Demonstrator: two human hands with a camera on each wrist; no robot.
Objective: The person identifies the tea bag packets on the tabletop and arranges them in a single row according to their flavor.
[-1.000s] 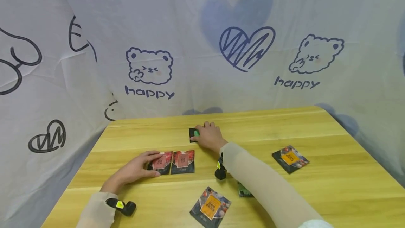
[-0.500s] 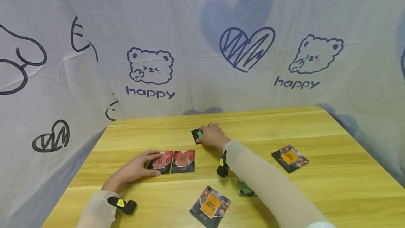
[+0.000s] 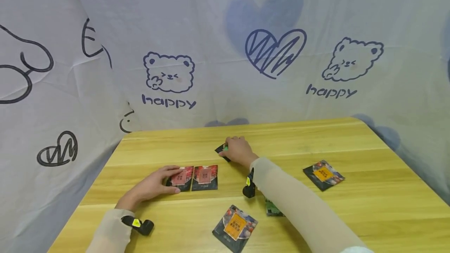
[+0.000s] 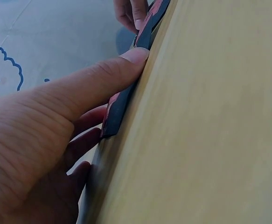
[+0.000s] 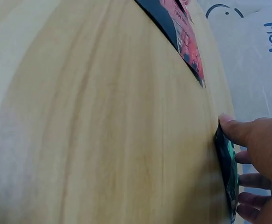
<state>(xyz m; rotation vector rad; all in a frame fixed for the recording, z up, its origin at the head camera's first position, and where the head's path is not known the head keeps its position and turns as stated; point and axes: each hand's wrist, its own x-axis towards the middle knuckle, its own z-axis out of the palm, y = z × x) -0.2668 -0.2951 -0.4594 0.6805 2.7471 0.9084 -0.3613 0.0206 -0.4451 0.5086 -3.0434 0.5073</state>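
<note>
My left hand (image 3: 150, 186) rests over the left of two red-and-black packets, its thumb along the near edge and its fingers at the far side. That left packet (image 3: 183, 179) lies flat beside a matching packet (image 3: 205, 177). In the left wrist view, the thumb lies straight across the dark edge of the packet (image 4: 118, 114). Farther back on the table, my right hand (image 3: 241, 151) holds a black packet (image 3: 220, 151) with a green label by its edges. The right wrist view shows thumb and fingers at opposite edges of this green packet (image 5: 226, 158); the palm hides part of it.
Two packets with orange labels lie turned at an angle, a near one (image 3: 234, 227) at the front and another (image 3: 324, 175) to the right. A green leafy-print packet (image 3: 272, 208) is partly under the right forearm. A printed cloth (image 3: 221, 42) hangs behind the wooden table (image 3: 168, 225).
My right hand has drawn the green-labelled packet slightly right and turned it from straight to slanted. The left hand stays on the red packet.
</note>
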